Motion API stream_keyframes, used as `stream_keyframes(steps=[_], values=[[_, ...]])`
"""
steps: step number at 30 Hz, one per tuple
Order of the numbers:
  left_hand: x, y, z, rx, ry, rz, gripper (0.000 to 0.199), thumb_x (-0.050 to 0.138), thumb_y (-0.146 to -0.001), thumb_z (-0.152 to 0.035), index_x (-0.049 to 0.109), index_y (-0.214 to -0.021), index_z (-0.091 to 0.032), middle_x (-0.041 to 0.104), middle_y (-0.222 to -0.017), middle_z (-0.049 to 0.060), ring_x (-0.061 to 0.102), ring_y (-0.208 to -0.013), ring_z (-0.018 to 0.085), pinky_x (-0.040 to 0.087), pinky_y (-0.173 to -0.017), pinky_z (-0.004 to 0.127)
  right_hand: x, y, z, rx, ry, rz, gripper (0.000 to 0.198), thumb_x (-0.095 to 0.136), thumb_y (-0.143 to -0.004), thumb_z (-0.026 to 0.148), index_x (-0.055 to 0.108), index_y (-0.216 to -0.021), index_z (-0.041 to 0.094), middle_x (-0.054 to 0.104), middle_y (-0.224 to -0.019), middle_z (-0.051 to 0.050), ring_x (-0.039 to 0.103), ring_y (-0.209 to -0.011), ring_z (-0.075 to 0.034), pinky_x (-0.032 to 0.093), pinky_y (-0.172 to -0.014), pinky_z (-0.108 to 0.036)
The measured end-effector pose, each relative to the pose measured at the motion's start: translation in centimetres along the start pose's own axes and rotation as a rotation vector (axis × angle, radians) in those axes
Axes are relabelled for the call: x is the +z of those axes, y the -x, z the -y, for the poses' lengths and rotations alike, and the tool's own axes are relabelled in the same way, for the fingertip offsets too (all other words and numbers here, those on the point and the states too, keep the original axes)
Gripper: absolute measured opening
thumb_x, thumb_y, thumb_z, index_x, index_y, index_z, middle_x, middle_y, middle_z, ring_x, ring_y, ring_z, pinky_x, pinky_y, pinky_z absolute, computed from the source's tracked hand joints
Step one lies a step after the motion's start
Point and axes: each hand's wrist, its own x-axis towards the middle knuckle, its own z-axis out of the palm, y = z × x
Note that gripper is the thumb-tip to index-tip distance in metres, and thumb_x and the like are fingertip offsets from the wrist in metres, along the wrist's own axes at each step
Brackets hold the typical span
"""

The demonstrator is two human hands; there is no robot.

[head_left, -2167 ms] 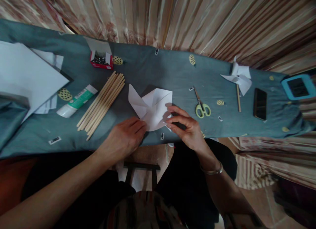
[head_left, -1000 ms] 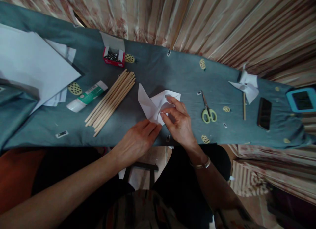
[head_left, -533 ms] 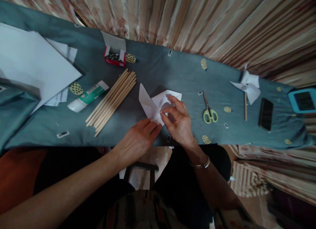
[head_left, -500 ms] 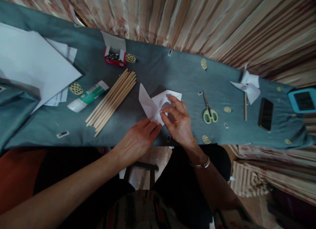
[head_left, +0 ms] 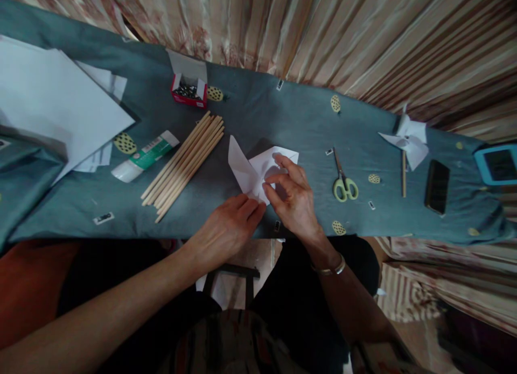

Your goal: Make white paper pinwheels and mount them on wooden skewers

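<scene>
A white paper pinwheel (head_left: 244, 168), partly folded, lies near the table's front edge between my two hands. One of its points stands up on the left, and another part spreads flat at the upper right. My left hand (head_left: 231, 223) has its fingers closed on the paper's lower edge. With thumb and index finger pinched, my right hand (head_left: 293, 196) holds the folded paper near its centre. Its other fingers are raised over the right part. Whether a pin or only a paper tip sits in that pinch is too small to tell.
Left of the paper lie several wooden sticks (head_left: 183, 167), a glue tube (head_left: 145, 156), a red box of metal pins (head_left: 189, 91) and white paper sheets (head_left: 60, 105). To the right are scissors (head_left: 343, 180), a finished pinwheel (head_left: 410, 137), a phone (head_left: 437, 187) and a blue-framed device (head_left: 496, 164).
The whole view has shifted very slightly. Both hands keep the same hold on the paper, with no clear movement.
</scene>
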Motion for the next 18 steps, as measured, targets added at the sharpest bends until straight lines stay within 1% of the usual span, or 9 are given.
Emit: stream_keyframes(steps=[5,11,18], values=[[-0.05,0.04,-0.02,0.018,0.011,-0.018,0.025,0.045,-0.096,-0.008,0.06,-0.115,-0.003,0.068,-0.096,0.013,0.062,-0.085,0.024,0.057,-0.078,0.036,-0.05,-0.02,0.13,0.019,-0.025,0.021,0.011,0.057,-0.094,0.029,0.067,-0.097,0.03,0.051,-0.145,0.0,0.049,-0.134,-0.029,0.043,-0.113,-0.052],[-0.25,-0.1,-0.08,0.002,0.014,0.015,0.026,0.042,-0.097,-0.009,0.061,-0.114,-0.006,0.068,-0.098,0.012,0.062,-0.087,0.023,0.057,-0.081,0.035,-0.16,-0.07,0.25,0.018,-0.043,0.027,0.012,0.057,-0.094,0.029,0.068,-0.098,0.032,0.052,-0.144,0.001,0.05,-0.134,-0.029,0.044,-0.113,-0.054],[-0.25,-0.18,-0.17,-0.006,0.035,0.029,0.025,0.043,-0.097,-0.008,0.062,-0.114,-0.004,0.068,-0.099,0.012,0.063,-0.088,0.024,0.058,-0.08,0.036,-0.25,-0.04,0.44,-0.025,-0.037,0.033,0.017,0.054,-0.095,0.026,0.07,-0.099,0.031,0.053,-0.143,0.0,0.05,-0.133,-0.03,0.045,-0.111,-0.051]])
